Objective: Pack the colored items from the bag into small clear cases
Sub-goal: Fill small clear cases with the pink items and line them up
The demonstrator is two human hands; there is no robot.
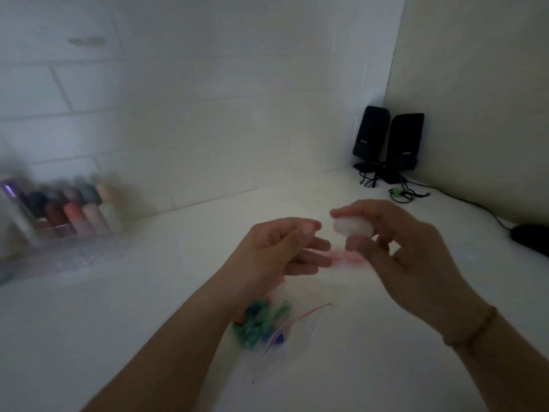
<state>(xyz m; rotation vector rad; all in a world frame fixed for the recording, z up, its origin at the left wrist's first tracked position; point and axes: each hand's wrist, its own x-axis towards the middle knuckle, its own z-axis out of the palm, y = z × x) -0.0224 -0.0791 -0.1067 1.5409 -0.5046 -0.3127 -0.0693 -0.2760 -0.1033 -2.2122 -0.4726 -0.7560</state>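
Both bare forearms reach forward, the left hand (285, 248) with fingers loosely curled and thumb extended, the right hand (395, 242) pinching a small clear plastic case (353, 226).

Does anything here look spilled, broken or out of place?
Nothing looks broken. The clear bag lies open on the white counter with green and blue items bunched at its mouth; blur hides whether any spilled out.

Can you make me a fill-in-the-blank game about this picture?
1. The right hand holds a small clear ____.
2. The plastic bag with green and blue items lies on the ____.
3. Two black ____ stand in the corner.
4. A bracelet is on the ____ wrist.

Answers: case, table, speakers, right
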